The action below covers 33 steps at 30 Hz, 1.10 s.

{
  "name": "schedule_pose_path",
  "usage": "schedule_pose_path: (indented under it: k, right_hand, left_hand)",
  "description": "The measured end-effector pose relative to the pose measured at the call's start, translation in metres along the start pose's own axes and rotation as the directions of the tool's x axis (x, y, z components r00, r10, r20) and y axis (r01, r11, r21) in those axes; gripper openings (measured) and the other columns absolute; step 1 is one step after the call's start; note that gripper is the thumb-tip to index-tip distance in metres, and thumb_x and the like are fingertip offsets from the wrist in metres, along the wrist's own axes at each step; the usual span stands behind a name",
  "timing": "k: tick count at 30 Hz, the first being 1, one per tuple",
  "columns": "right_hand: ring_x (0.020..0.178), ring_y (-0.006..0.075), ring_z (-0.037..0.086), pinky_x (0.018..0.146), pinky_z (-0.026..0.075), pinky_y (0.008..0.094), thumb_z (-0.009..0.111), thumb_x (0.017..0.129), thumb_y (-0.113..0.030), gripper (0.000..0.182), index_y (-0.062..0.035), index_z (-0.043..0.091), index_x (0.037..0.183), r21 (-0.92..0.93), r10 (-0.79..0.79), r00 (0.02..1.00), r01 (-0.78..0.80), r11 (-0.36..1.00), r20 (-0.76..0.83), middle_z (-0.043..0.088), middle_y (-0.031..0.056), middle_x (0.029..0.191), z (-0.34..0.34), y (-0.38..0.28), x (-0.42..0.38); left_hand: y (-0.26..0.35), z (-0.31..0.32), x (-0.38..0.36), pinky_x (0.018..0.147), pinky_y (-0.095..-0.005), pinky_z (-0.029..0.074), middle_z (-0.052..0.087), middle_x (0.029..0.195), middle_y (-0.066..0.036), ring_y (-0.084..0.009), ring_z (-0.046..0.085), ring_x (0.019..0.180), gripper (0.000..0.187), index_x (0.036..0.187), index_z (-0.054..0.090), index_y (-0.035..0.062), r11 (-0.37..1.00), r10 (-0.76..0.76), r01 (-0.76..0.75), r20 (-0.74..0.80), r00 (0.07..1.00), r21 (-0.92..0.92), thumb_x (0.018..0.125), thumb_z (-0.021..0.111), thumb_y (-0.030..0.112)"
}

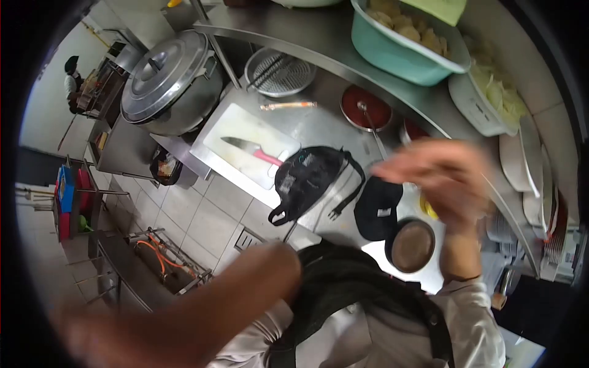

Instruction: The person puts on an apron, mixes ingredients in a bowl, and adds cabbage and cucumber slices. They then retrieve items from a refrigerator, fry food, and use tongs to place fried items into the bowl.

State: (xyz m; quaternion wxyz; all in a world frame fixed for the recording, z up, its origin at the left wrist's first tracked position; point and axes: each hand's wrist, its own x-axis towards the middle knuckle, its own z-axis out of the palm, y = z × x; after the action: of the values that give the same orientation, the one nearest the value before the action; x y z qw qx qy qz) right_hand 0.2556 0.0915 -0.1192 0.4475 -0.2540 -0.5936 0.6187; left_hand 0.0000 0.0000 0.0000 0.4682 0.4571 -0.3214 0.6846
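My right hand (445, 178) is raised over the right side of the steel counter, blurred, its fingers stretched out to the left with nothing seen in them. Below it lie a black cap (377, 208) and a round brown-bottomed pan (412, 245). At the lower left, my left hand (104, 337) is smeared by motion at the end of my reaching forearm; its fingers cannot be made out. A black mesh bag with straps (310, 178) rests on the counter, partly over a white cutting board (230, 126). On the board lies a pink-handled knife (242, 146).
A big lidded pot (165, 80) stands at the left. Behind the board are a strainer (282, 76) with tongs and a bowl of red sauce (362, 101) with a ladle. A shelf above holds a green tub (399, 55) and white tubs (478, 104). Far left, a person (72, 83).
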Motion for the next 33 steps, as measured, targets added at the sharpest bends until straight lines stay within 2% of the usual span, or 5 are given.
schedule_pose_path:
  k: [9,12,22,26,33]
  right_hand:
    - [0.119,0.0362,0.048,0.101,0.036,0.0378,0.067,0.079,-0.045,0.072,-0.0008,0.044,0.132,-0.881,0.626,0.775,-0.232,0.414,0.090,0.051,0.0242,0.126,-0.088,0.272,0.059]
    - [0.099,0.0323,0.057,0.088,0.043,0.0365,0.068,0.079,-0.043,0.065,0.0027,0.051,0.122,-0.832,0.665,0.734,-0.276,0.481,0.141,0.058,0.0220,0.112,-0.093,0.277,0.055]
    - [0.043,0.0060,0.039,0.041,0.030,0.0215,0.058,0.091,-0.029,0.026,-0.0041,0.059,0.082,-0.151,0.795,0.607,-0.787,0.598,-0.013,0.051,-0.0015,0.062,-0.033,0.221,0.008]
    - [0.044,0.0060,0.039,0.040,0.029,0.0210,0.054,0.093,-0.022,0.021,-0.0040,0.056,0.083,0.080,0.735,0.671,-0.731,0.677,-0.094,0.053,-0.0008,0.066,0.005,0.195,0.000]
    - [0.051,0.0069,0.049,0.043,0.038,0.0191,0.053,0.092,-0.018,0.019,-0.0011,0.061,0.092,0.007,0.628,0.744,-0.643,0.766,-0.229,0.060,0.0016,0.073,0.090,0.139,0.005]
  left_hand:
    - [-0.155,-0.036,-0.243,0.064,-0.0371,0.048,0.063,0.078,-0.012,-0.0266,0.061,0.068,0.012,0.093,0.060,0.0020,0.531,-0.520,0.553,-0.268,0.811,0.642,0.081,0.063,0.004]
    - [-0.090,-0.046,-0.318,0.084,-0.0341,0.049,0.066,0.097,-0.014,-0.0254,0.063,0.094,0.022,0.106,0.062,0.0027,-0.196,-0.934,0.914,-0.352,-0.064,0.354,0.091,0.055,0.018]
    - [-0.021,-0.010,-0.275,0.083,-0.0306,0.048,0.062,0.103,-0.011,-0.0177,0.059,0.096,0.052,0.137,0.035,0.0005,0.399,-0.323,0.855,-0.822,0.469,0.331,0.092,0.054,0.019]
    - [0.000,-0.018,-0.216,0.094,-0.0406,0.042,0.058,0.116,-0.024,-0.0280,0.057,0.111,0.063,0.143,0.022,0.0008,0.007,-0.894,1.000,-0.447,0.012,0.013,0.097,0.041,0.039]
    - [0.024,-0.036,-0.091,0.081,-0.0387,0.042,0.053,0.091,-0.008,-0.0227,0.052,0.086,0.032,0.123,0.044,0.0102,0.931,0.126,0.078,-0.513,0.849,0.357,0.093,0.048,0.021]
